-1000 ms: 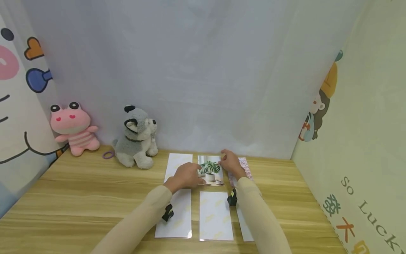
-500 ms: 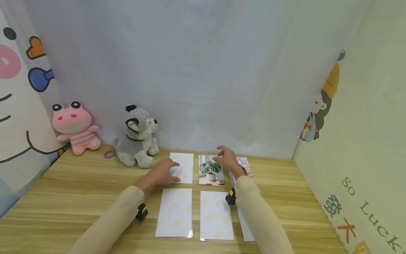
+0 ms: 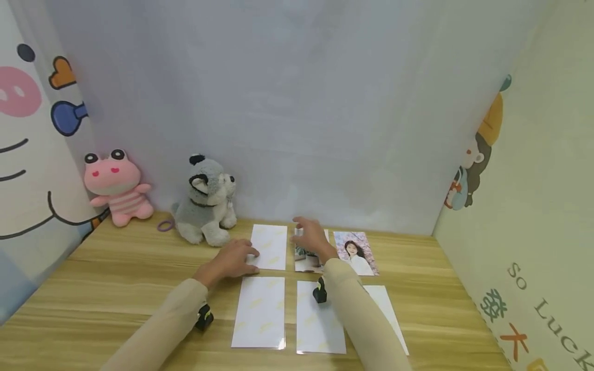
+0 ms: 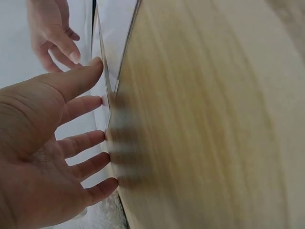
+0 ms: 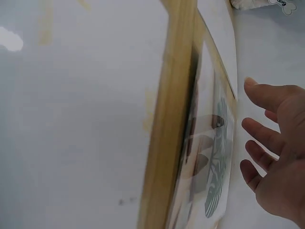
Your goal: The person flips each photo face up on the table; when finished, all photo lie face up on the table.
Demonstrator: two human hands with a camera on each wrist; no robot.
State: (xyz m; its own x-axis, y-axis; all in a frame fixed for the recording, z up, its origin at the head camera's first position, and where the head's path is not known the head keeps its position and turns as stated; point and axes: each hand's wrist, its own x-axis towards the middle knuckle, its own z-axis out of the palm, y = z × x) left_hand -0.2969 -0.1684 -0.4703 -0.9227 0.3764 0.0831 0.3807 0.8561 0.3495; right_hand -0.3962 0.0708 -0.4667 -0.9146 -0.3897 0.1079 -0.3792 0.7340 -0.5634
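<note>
Photo cards lie in two rows on the wooden table. My left hand (image 3: 232, 259) is at the left edge of the face-down back-left card (image 3: 274, 247), fingers spread. In the left wrist view its thumb and fingertips (image 4: 97, 164) reach the table surface by that card. Over the middle card, a potted-plant photo (image 3: 303, 264), hovers my right hand (image 3: 312, 238), partly covering it. The right wrist view shows those fingers (image 5: 262, 136) loosely bent and apart from the glossy plant photo. Right of it lies a photo of a person among pink blossoms (image 3: 359, 257).
Three face-down cards form the front row: a left one (image 3: 260, 314), a middle one (image 3: 313, 324) and a right one (image 3: 387, 309) partly under my forearm. A grey plush dog (image 3: 204, 203), a purple ring (image 3: 165, 225) and a pink plush frog (image 3: 120, 188) stand back left.
My left hand has left the plant photo for the back-left card. My right hand has shifted left over the plant photo, uncovering the blossom photo.
</note>
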